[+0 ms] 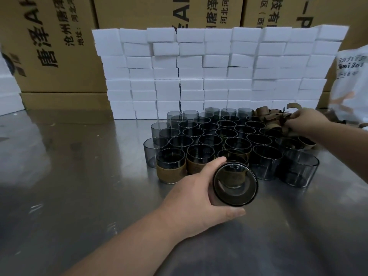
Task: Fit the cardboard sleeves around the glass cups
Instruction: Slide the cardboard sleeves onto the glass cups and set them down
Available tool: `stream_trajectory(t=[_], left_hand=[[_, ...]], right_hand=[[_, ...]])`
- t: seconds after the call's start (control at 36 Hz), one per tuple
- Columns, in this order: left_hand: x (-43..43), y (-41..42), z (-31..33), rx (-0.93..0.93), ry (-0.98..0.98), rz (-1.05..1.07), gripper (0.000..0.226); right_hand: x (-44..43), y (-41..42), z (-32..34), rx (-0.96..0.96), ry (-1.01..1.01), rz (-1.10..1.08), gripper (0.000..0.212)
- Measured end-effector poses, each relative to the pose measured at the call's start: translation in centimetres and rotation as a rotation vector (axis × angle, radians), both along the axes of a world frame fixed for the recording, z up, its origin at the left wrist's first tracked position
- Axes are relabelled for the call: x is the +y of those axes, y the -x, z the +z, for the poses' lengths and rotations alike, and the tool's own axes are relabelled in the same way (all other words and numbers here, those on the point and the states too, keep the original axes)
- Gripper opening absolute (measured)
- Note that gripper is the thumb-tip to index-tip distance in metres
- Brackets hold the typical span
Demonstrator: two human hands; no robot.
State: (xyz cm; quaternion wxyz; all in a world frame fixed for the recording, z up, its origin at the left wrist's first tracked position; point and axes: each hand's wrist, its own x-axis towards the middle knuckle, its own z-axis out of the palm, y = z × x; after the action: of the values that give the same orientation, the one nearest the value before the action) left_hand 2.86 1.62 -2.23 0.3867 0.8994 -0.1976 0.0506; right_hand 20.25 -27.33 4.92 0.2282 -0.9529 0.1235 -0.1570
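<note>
My left hand point(197, 198) curls its fingers round a smoky grey glass cup point(235, 184), mouth tilted toward me for sleeving. My right hand point(306, 118) curls fingertips among brown cardboard sleeves point(268, 114); a pinch I cannot tell.

Smoky grey glass cups point(266, 162) stand clustered upright on the tabletop point(79, 166); the front-left few wear brown cardboard sleeves point(171, 172). My left hand point(199, 202) grips one bare cup point(235, 184), tipped towards me. Loose sleeves point(268, 116) are heaped at the back right.

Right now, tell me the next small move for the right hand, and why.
Probably pinch one sleeve free from the loose sleeves and carry it to the glass cup. The left hand grips that cup tilted, mouth toward the camera, and the right hand has its fingers among the sleeves.
</note>
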Motion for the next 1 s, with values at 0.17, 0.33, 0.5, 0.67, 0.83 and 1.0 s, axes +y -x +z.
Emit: stream_trajectory(t=[0.17, 0.33, 0.5, 0.67, 0.83, 1.0], left_hand=[[0.0, -0.2, -0.2, 0.008, 0.006, 0.018, 0.093], [0.0, -0.1, -0.2, 0.011, 0.046, 0.037, 0.089], [0.0, 0.0, 0.0, -0.005, 0.065, 0.058, 0.087], [0.1, -0.1, -0.1, -0.055, 0.128, 0.092, 0.092], [0.1, 0.0, -0.1, -0.091, 0.196, 0.122, 0.095], [0.1, 0.0, 0.2, -0.141, 0.18, 0.245, 0.096]], right_hand=[[-0.2, 1.2, 2.7, -0.252, 0.019, -0.014, 0.029], [3.2, 5.9, 4.2, -0.425, -0.286, 0.201, 0.046], [8.7, 14.7, 1.6, -0.418, -0.748, 0.446, 0.032], [12.6, 20.2, -1.7, -0.327, -1.02, 0.578, 0.041], [14.2, 20.7, -2.8, -0.37, -1.065, 0.63, 0.035], [13.4, 19.9, -4.5, -0.468, -0.92, 0.611, 0.03]])
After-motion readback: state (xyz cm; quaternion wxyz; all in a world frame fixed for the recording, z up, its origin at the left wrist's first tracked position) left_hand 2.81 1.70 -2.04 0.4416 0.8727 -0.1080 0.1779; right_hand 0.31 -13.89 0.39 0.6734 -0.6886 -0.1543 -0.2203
